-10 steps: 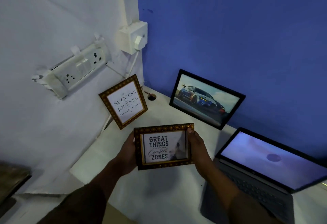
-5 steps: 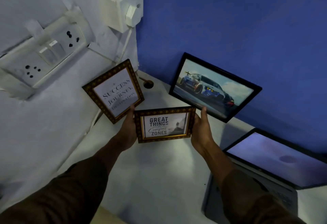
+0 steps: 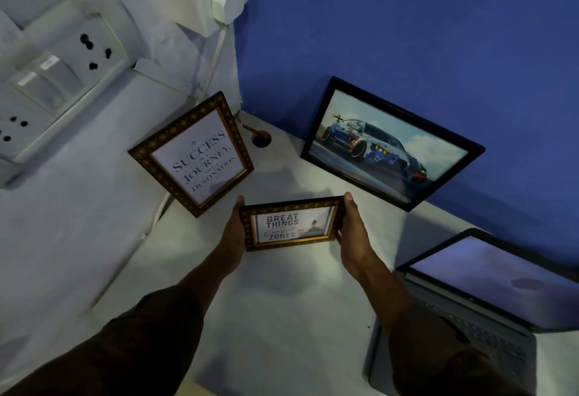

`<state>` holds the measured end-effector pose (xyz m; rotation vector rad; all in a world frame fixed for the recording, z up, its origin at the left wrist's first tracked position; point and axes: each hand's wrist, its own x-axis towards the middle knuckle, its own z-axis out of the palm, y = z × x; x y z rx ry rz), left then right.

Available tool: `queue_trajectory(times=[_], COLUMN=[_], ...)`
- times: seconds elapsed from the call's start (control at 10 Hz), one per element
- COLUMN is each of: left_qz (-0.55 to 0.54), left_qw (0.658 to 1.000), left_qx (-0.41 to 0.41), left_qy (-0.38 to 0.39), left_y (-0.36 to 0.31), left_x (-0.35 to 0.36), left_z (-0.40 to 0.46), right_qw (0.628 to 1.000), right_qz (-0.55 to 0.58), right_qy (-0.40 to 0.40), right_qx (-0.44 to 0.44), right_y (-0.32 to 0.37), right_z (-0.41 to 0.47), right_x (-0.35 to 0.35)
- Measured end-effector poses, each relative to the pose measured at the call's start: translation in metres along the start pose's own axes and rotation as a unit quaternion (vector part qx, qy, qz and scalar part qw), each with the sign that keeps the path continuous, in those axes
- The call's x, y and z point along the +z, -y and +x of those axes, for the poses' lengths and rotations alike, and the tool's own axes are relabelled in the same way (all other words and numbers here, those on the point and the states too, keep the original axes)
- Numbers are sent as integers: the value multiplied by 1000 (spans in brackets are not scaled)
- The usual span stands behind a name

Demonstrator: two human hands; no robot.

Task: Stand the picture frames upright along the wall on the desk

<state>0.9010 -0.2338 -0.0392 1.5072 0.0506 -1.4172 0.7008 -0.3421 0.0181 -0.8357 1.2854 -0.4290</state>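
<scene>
White desk surface [image 3: 282, 317] fills the corner where a pale wall on the left meets a deep blue wall [image 3: 407, 35] at the back. Both hands hold a small, landscape, dark ornate-bordered picture frame reading "GREAT THINGS" [image 3: 291, 224] by its short ends: the left hand [image 3: 233, 232] is closed on the left edge, the right hand [image 3: 352, 236] on the right edge, thumbs at the top corners, so the frame sits squarely between the palms, facing the camera (whether its lower edge touches the desk cannot be told). Just beyond it to the left, a taller gold-and-brown patterned frame reading "SUCCESS" [image 3: 194, 154] leans against the pale wall, its lower corner near the left thumb. Behind and to the right, a black-framed picture of a racing car [image 3: 388, 145] leans on the blue wall. A round cable hole [image 3: 261, 139] lies between these two. An open grey laptop [image 3: 485, 301] stands at the right, beside the right forearm. White switch and socket boards [image 3: 62, 76] are mounted on the pale wall.
</scene>
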Motion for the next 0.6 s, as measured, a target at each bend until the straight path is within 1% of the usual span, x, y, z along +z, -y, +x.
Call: queue_trajectory(times=[0.1,0.2,0.4,0.6], left_qz=[13,25,13,13], left_qw=[1000,1000,997,993], left_qx=[2,-2,59,81], left_qy=[-11,-18,-55,-80], left_y=[5,3,3,33], left_x=[3,3,-4,-14], left_z=[-4,-9,-24,-67], right_qw=[1000,1000,995,989], right_qz=[-13,-22,-61,-111], right_qy=[-12,-6,-35,-24], right_qx=[3,8,-68,-92], right_y=[-2,-1,1,-23], right_z=[-5,-10,-29,-62], right_x=[-2,-5,-12,-37])
